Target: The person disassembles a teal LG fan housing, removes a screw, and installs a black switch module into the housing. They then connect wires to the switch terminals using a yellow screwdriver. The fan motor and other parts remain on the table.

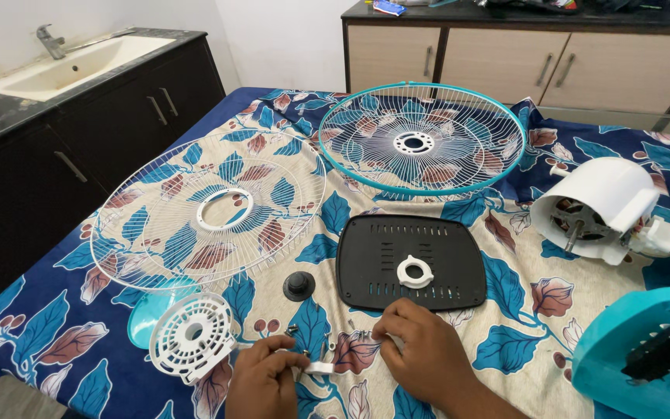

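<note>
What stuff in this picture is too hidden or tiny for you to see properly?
- Small white part between the left hand and right hand, head view: fingers cover most of it, so its shape is unclear.
- Tiny screws by the hands: too small to count.
- Teal fan base: cut off by the right and bottom edges.
- Things on the far counter: cropped by the top edge.

Bright, even indoor light; soft short shadows under the fan grilles (209, 208); sharp focus throughout, slight wide-angle bending toward 9 and 3 o'clock edges
</note>
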